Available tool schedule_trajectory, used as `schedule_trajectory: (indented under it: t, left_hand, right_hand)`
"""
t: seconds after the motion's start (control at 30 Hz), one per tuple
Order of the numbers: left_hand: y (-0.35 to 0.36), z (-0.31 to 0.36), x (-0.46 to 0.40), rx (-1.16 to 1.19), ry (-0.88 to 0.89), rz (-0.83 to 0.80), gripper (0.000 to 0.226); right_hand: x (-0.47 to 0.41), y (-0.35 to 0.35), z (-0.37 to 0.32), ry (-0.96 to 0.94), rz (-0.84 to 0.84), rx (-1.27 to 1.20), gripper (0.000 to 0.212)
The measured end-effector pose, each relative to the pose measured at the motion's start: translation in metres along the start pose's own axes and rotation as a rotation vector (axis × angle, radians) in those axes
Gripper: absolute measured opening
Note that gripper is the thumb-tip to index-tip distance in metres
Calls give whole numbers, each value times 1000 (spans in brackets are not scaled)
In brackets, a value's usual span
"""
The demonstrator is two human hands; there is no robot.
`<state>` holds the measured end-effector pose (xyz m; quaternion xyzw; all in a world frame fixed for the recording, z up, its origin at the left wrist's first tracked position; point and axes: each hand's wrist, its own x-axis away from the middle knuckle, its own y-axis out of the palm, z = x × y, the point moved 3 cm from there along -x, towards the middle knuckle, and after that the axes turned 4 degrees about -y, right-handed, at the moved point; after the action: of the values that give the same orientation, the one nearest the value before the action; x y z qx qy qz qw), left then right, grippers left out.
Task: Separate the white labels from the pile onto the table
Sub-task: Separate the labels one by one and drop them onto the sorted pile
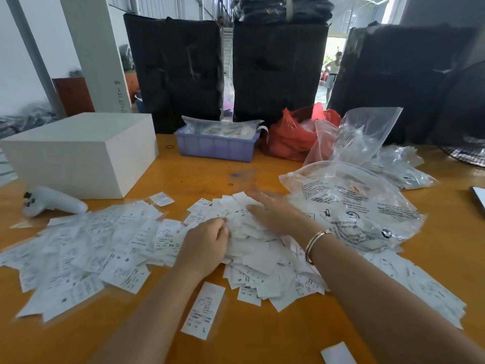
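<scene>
The left hand (207, 245) is lying on the pile (252, 248) with fingers curled, seemingly pinching a label, though what it holds is hidden; the right hand (273, 214) is pressing flat, fingers spread and blurred. The orange table (262, 324) is carrying everything: the white labels are heaping at centre and spreading left (86, 253), with the clear bags (354, 206) touching the heap's right edge. 1 loose label (204, 310) is lying nearer, apart. Best, I judge, to be steadying the heap with the flat hand while peeling singles sideways, keeping clear of the bags.
</scene>
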<state>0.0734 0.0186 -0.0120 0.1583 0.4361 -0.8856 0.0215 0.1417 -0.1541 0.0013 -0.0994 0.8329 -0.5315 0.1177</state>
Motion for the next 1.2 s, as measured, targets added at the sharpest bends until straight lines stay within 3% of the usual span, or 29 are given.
schedule_trajectory:
  t: [0.17,0.4,0.5,0.57,0.63,0.7,0.8,0.9,1.1,1.2]
  left_hand:
    - [-13,8,4,185,96,288,29]
    - [-13,8,4,267,57,382,16]
    - [-14,7,4,262,28,392,13]
    - [-16,7,5,286,17,400,13]
    - [-17,6,5,299,7,411,10]
    - [-17,5,4,319,3,415,7]
    - [-18,3,4,357,-20,420,9]
    - [-19,1,4,387,-45,421,10]
    - [-16,4,3,437,-14,359,11]
    - [-15,5,2,487,-30,302,10]
  right_hand:
    - [1,13,6,-69,-101,151,50]
    - [39,10,5,-116,-162,107,55]
    - [45,-9,2,-64,96,-121,50]
    - [51,-21,2,-24,280,-124,37]
    - [56,-21,1,6,221,18,32]
    - [59,-13,-1,13,92,117,40]
    - [59,-5,-6,10,57,106,47]
    - [57,-2,-4,82,79,-42,43]
    - [54,-7,2,270,183,-578,9]
    - [59,-9,6,314,234,-764,12]
